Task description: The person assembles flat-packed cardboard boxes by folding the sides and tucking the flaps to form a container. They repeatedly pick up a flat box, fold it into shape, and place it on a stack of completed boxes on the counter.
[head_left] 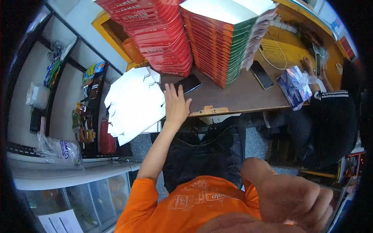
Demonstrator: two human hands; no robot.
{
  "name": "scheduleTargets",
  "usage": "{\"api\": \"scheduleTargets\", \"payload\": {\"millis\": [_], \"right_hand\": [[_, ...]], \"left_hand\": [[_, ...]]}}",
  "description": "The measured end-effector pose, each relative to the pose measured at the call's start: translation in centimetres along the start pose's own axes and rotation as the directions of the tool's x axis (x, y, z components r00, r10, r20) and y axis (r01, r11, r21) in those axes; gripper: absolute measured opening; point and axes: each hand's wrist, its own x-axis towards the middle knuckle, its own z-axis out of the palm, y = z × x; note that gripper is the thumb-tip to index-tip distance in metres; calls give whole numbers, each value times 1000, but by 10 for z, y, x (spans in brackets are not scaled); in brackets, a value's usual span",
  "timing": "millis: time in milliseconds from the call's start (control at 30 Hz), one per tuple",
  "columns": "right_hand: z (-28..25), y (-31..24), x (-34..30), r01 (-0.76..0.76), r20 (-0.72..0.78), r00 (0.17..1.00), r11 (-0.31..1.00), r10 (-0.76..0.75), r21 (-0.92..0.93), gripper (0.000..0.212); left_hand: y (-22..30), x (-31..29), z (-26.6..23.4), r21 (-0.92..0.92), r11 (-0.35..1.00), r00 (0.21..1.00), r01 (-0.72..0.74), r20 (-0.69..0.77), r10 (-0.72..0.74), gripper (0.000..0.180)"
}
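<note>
My left hand [176, 103] lies open near the table's front edge, fingers stretched out. Its fingertips reach the left end of a dark phone [190, 83], and its side is against a fanned pile of white sheets [134, 103]. Up close at the lower right is my right hand [299, 200], raised off the table with its fingers curled in; whatever they may enclose is hidden. Behind the phone rise a tall stack of nested red cartons [161, 42] and a stack of red and green cartons [217, 50] with white insides.
A second phone [262, 75] and a blue-purple package [294, 87] lie on the brown table [241, 95]. At the right sits another person in dark clothing [334, 120]. Shelves with packets [87, 91] and a glass-fronted cabinet [85, 198] stand at the left.
</note>
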Motion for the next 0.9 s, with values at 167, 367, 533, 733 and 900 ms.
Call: {"api": "scheduleTargets", "payload": {"millis": [167, 367, 533, 733, 900], "right_hand": [[-19, -13, 15, -42, 159, 985, 987, 66, -154, 13], [-19, 5, 5, -56, 97, 993, 987, 71, -151, 6], [-53, 20, -19, -184, 209, 944, 935, 254, -304, 6], [-99, 61, -190, -820, -174, 333, 194, 927, -538, 8], [-123, 10, -341, -927, -411, -165, -284, 897, -247, 12]], "left_hand": [[-5, 3, 22, 60, 993, 994, 103, 16, -104, 59], [-26, 6, -23, -211, 974, 989, 80, 138, -52, 83], [-101, -25, -114, 83, 981, 820, 178, 538, -194, 110], [-158, -32, -128, -124, 992, 814, 6, 577, 67, 59], [-192, -12, -171, -157, 971, 900, 180, 425, -98, 20]]}}
